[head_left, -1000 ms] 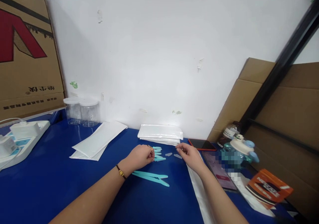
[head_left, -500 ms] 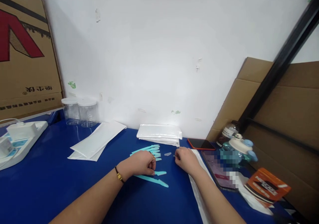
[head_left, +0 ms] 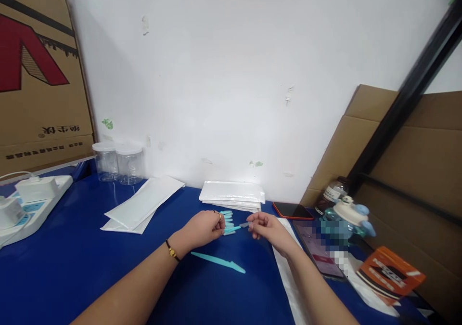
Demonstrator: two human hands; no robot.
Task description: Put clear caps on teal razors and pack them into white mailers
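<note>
Between the fingers of my left hand [head_left: 207,228] is a teal razor-like stick [head_left: 232,229], its tip pointing right. My right hand [head_left: 265,229] pinches a small translucent cap [head_left: 244,225] close to that tip; whether the two touch is hard to tell. Several teal sticks with capped ends [head_left: 226,215] lie behind my left hand, which partly covers them. Nearer the front, a single uncapped teal stick [head_left: 218,261] rests on the blue table [head_left: 202,296].
White flat packets lie at the left [head_left: 144,202] and in a stack [head_left: 233,192] by the wall. Clear jars [head_left: 130,166] and a power strip [head_left: 54,204] are on the left. Phones [head_left: 293,211], a teal bottle [head_left: 342,221] and an orange pouch [head_left: 390,274] sit on the right.
My left hand has picked up one of the two front sticks and moved it up toward my right hand. My right hand now holds the translucent cap that lay on the table.
</note>
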